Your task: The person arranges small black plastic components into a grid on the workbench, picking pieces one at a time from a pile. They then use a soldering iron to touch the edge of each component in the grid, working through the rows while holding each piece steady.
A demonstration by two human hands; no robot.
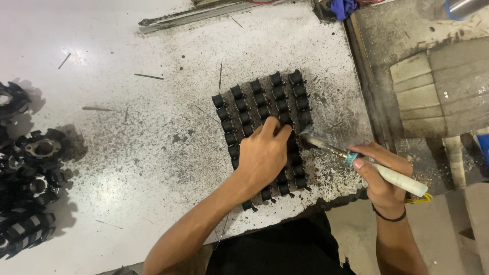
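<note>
A block of several small black bobbin-like parts (262, 102) lies in rows on the stained white table (153, 127). My left hand (262, 155) rests flat on the middle of the block, its fingers pressing on the parts. My right hand (382, 175) grips a soldering iron (356, 158) by its pale handle. The metal tip of the iron touches the right edge of the block, just beside my left fingers. My left hand hides part of the lower rows.
A pile of black ring-shaped wound parts (28, 178) sits at the table's left edge. A metal bar (193, 15) lies along the back. To the right stand a dirty ledge (372, 91), a taped grey block (443, 91) and a blue rag (344, 7).
</note>
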